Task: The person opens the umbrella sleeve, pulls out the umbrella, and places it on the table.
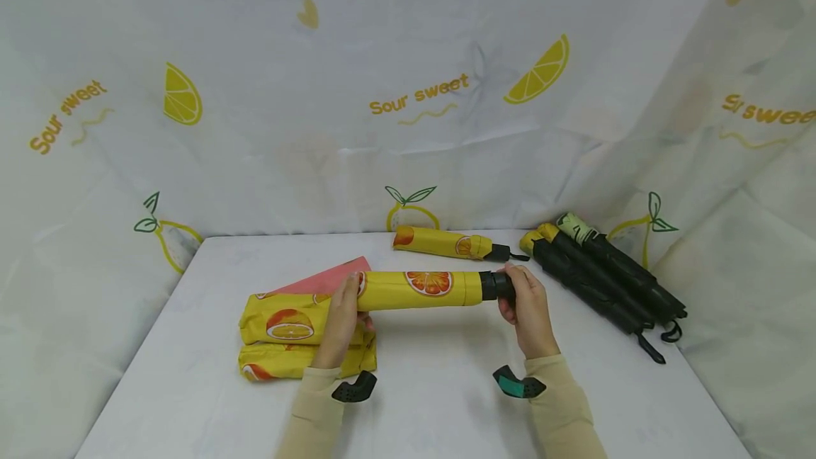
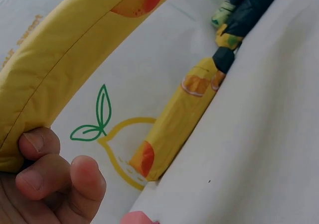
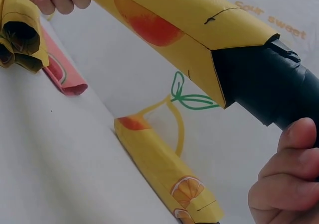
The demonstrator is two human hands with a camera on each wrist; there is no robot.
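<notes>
A folded umbrella (image 1: 389, 290) in a yellow sleeve with orange-slice prints is held level above the table. Round the sleeve's left end, my left hand (image 1: 344, 321) grips it. At the other end, the right hand (image 1: 529, 310) holds the black handle (image 3: 279, 84), which sticks out of the sleeve. In the right wrist view the sleeve's edge sits around the base of that handle. Beneath and beside my left hand lie yellow umbrella sleeves (image 1: 280, 356), their open ends visible in the right wrist view. A pink sleeve (image 1: 331, 276) lies behind them.
Another yellow-sleeved umbrella (image 1: 440, 241) lies along the table's back edge, its black handle to the right. Several black folded umbrellas (image 1: 599, 282) lie slanted at the right. A white lemon-print cloth (image 1: 274, 126) hangs behind the white table (image 1: 433, 402).
</notes>
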